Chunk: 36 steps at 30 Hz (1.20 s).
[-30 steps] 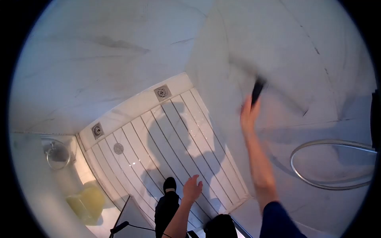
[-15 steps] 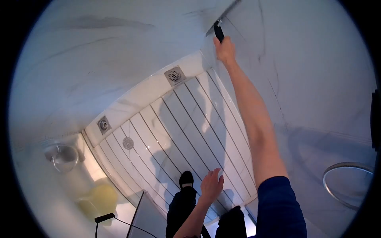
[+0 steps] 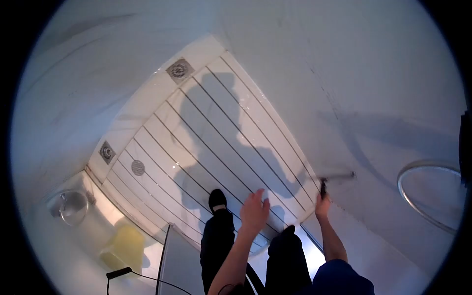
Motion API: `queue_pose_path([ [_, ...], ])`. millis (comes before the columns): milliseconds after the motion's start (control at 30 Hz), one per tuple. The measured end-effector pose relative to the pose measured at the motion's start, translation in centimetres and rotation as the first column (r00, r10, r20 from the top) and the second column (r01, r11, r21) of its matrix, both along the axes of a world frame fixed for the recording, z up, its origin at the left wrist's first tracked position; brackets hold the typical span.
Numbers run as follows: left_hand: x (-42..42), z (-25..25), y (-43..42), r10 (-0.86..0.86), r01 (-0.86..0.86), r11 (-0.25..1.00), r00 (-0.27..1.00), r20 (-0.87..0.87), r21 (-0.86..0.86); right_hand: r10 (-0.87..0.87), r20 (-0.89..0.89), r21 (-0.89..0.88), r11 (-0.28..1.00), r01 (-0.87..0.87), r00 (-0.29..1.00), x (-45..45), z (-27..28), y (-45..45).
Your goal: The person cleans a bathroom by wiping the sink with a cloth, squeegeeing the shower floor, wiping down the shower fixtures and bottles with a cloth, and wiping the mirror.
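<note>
- Blur softens the squeegee [image 3: 323,187] right of centre; whether its blade touches the wall [image 3: 388,69] is hard to tell.
- The right hand [image 3: 322,206] has its grip clamped on the handle — exact finger placement is too small to make out.
- The left hand [image 3: 254,214], lower centre, hangs above the slatted floor [image 3: 162,160], its grip loosely apart.
- The frame edge cuts off the hose [image 3: 400,186] at right; a yellow thing [image 3: 123,248], lower left, looks hazy.
- Half a second ago the squeegee was at the top of the frame — now it sits much lower, near the floor's right edge.
</note>
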<state>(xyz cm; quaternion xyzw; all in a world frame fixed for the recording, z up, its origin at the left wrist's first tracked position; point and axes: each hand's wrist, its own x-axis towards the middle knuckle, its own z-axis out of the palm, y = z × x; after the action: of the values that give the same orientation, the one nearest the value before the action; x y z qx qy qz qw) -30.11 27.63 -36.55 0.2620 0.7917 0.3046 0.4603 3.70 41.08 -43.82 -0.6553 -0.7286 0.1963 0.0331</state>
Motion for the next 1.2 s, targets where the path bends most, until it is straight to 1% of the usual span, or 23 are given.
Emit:
queue_pose_path([
  [33, 0.2, 0.3, 0.0, -0.018, 0.018, 1.0, 1.0, 0.01, 0.007, 0.059, 0.041, -0.103, 0.993, -0.055, 0.997, -4.8, 1.1, 1.3],
  [67, 0.4, 0.4, 0.2, 0.001, -0.001, 1.0, 0.999, 0.043, -0.006, 0.19, -0.047, -0.085, 0.977, -0.194, 0.981, -8.0, -0.4, 3.2],
  [100, 0.8, 0.7, -0.1, 0.023, -0.021, 0.999, 0.997, 0.077, -0.026, 0.171, -0.156, -0.129, 0.973, -0.192, 0.973, -14.4, 0.7, 5.5],
  [167, 2.5, 1.3, -0.4, -0.024, 0.028, 0.998, 0.998, 0.061, -0.053, 0.265, -0.329, -0.003, 0.959, -0.282, 0.906, -23.2, -0.2, 10.3],
  [233, 4.5, 1.8, -1.0, -0.033, 0.036, 0.998, 0.997, 0.064, -0.051, 0.215, -0.425, -0.049, 0.964, -0.26, 0.879, -29.6, 3.6, 13.9],
  [267, 5.5, 2.2, -1.1, -0.034, 0.038, 0.998, 0.995, 0.096, -0.041, 0.19, -0.424, -0.054, 0.971, -0.234, 0.886, -27.1, 2.7, 14.0],
  [333, 7.5, 1.9, -1.4, -0.049, 0.052, 0.998, 0.993, 0.111, -0.019, 0.272, -0.377, 0.09, 0.962, -0.257, 0.885, -21.5, 0.7, 14.8],
  [367, 8.5, 1.8, -1.8, -0.047, 0.047, 0.999, 0.991, 0.124, 0.001, 0.221, -0.348, 0.096, 0.975, -0.199, 0.911, -16.2, 2.1, 12.6],
  [433, 9.7, 1.9, -2.2, -0.028, 0.025, 0.999, 0.995, 0.1, 0.034, -0.025, -0.148, -0.069, 0.997, 0.015, 0.989, -2.6, 2.1, 7.5],
  [467, 10.3, 1.8, -2.3, 0.001, -0.005, 0.997, 0.998, 0.057, 0.071, -0.014, 0.009, 0.073, 0.997, 0.014, 1.0, 4.0, 1.8, 4.5],
  [500, 11.1, 2.0, -2.7, -0.011, 0.007, 0.998, 0.998, 0.07, 0.058, -0.113, 0.125, -0.004, 0.993, 0.114, 0.986, 9.1, 2.7, 2.0],
  [567, 12.3, 2.4, -3.3, -0.014, 0.011, 0.998, 0.998, 0.067, 0.055, -0.23, 0.288, 0.043, 0.973, 0.227, 0.93, 13.9, 4.2, -1.9],
  [600, 13.1, 2.5, -3.6, -0.036, 0.034, 0.998, 0.998, 0.056, 0.051, -0.24, 0.295, 0.045, 0.97, 0.238, 0.925, 14.9, 4.3, -2.5],
  [667, 14.5, 2.3, -4.2, -0.058, 0.054, 0.998, 0.994, 0.091, 0.043, -0.123, 0.165, -0.063, 0.989, 0.135, 0.979, 12.7, 5.9, -2.9],
  [767, 16.2, 1.7, -4.3, -0.087, 0.082, 0.996, 0.99, 0.114, 0.045, 0.144, -0.178, 0.036, 0.99, -0.14, 0.973, 0.7, 10.2, 1.7],
  [867, 17.2, 1.9, -3.9, -0.082, 0.081, 0.997, 0.982, 0.171, 0.013, 0.181, -0.358, -0.037, 0.978, -0.207, 0.916, -8.4, 16.5, 7.9],
  [900, 17.3, 2.1, -4.0, -0.075, 0.081, 0.997, 0.969, 0.234, -0.019, 0.163, -0.351, -0.036, 0.982, -0.187, 0.922, -7.5, 16.6, 8.7],
  [967, 17.7, 1.5, -4.4, -0.091, 0.094, 0.996, 0.972, 0.216, -0.006, 0.14, -0.39, 0.002, 0.989, -0.151, 0.91, -5.1, 16.6, 9.9],
  [1000, 17.8, 1.2, -4.8, -0.084, 0.087, 0.996, 0.973, 0.215, -0.001, 0.041, -0.384, -0.053, 0.996, -0.066, 0.923, -2.0, 16.0, 8.2],
  [1067, 18.2, 1.3, -4.8, -0.046, 0.048, 0.999, 0.976, 0.215, -0.005, -0.019, -0.277, 0.054, 0.998, 0.036, 0.961, 6.6, 11.8, 3.6],
  [1100, 18.4, 1.3, -5.2, -0.04, 0.04, 0.999, 0.975, 0.22, 0.001, -0.074, -0.224, 0.05, 0.995, 0.088, 0.972, 11.3, 9.8, 0.7],
  [1133, 18.5, 1.1, -5.2, -0.034, 0.028, 0.999, 0.979, 0.203, 0.028, -0.269, -0.197, -0.037, 0.963, 0.267, 0.943, 13.0, 10.1, -2.0],
  [1200, 18.9, 1.0, -4.9, -0.023, 0.021, 1.0, 0.972, 0.234, 0.009, -0.364, -0.188, -0.089, 0.931, 0.354, 0.912, 15.5, 12.5, -4.6],
])
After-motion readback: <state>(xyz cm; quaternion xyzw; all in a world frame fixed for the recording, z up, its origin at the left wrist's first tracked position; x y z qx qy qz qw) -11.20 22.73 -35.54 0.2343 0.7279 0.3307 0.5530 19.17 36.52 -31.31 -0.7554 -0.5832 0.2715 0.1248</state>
